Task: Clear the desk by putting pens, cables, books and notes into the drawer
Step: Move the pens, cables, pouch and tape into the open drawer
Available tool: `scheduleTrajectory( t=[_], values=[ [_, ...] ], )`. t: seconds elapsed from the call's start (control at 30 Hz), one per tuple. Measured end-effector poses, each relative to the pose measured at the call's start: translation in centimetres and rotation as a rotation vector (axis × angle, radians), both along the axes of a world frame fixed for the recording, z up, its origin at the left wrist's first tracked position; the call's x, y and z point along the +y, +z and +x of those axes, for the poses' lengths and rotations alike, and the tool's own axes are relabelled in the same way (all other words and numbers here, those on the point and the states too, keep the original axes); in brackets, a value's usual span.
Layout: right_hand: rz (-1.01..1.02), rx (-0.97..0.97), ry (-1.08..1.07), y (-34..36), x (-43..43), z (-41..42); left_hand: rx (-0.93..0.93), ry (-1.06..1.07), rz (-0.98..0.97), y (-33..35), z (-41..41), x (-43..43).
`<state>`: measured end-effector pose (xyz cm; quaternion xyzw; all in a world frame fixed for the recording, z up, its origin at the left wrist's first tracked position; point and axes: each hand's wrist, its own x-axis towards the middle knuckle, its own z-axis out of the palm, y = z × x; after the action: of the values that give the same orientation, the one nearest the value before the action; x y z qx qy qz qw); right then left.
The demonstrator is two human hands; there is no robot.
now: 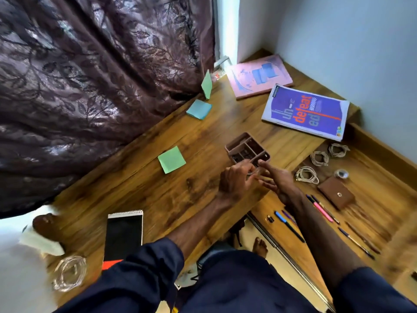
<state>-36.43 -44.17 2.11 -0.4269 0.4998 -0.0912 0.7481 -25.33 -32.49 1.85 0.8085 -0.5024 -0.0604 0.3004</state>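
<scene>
My left hand (235, 180) and my right hand (278, 181) meet at the near edge of a brown compartment tray (247, 146) on the wooden desk (158, 199). The left fingers are curled around something small and grey that I cannot identify. The right hand's fingers are spread, with nothing in them. To the right, the open drawer (379, 177) holds three coiled cables (306, 175), several pens (323, 208) and a brown wallet (336, 193). On the desk lie a pink book (259, 75), a purple book (304, 111), blue notes (199, 109), green notes (172, 159) and a black notepad (124, 236).
A dark patterned curtain (90, 75) hangs over the desk's left side, with a green note (206, 84) leaning against it. A clear coiled cable (70, 273) and a white cloth (40, 242) lie at the near left. A tape roll (341, 173) sits in the drawer.
</scene>
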Motion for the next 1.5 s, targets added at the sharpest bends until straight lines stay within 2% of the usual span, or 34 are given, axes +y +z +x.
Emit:
scheduleTrajectory(
  t=[0.17,0.27,0.5,0.67,0.9,1.13,1.4,1.5],
  values=[
    [0.025,-0.01,-0.193,1.0,-2.0,-3.9,0.11,-0.088,-0.062,0.9,-2.9,-2.4],
    [0.036,-0.006,-0.281,0.8,-3.6,-7.7,0.095,-0.14,-0.059,1.0,-5.3,-4.5],
    [0.049,0.061,-0.586,-0.5,-7.0,-18.9,0.185,-0.319,0.056,1.0,-12.9,-10.6],
    [0.07,0.111,-0.706,-1.9,-9.8,-25.7,0.122,-0.452,0.154,-0.1,-17.2,-14.4],
    [0.067,0.158,-0.797,-3.2,-15.0,-29.8,0.044,-0.549,0.271,-1.5,-19.8,-18.3],
    [-0.017,0.282,-0.839,-6.7,-23.3,-31.3,0.084,-0.612,0.338,-5.2,-18.8,-22.9],
    [0.024,0.444,-0.769,-11.8,-29.1,-31.9,0.138,-0.569,0.422,-8.7,-16.5,-25.7],
    [-0.048,0.534,-0.693,-12.5,-29.1,-32.0,0.181,-0.571,0.439,-9.1,-16.1,-26.4]
  ],
)
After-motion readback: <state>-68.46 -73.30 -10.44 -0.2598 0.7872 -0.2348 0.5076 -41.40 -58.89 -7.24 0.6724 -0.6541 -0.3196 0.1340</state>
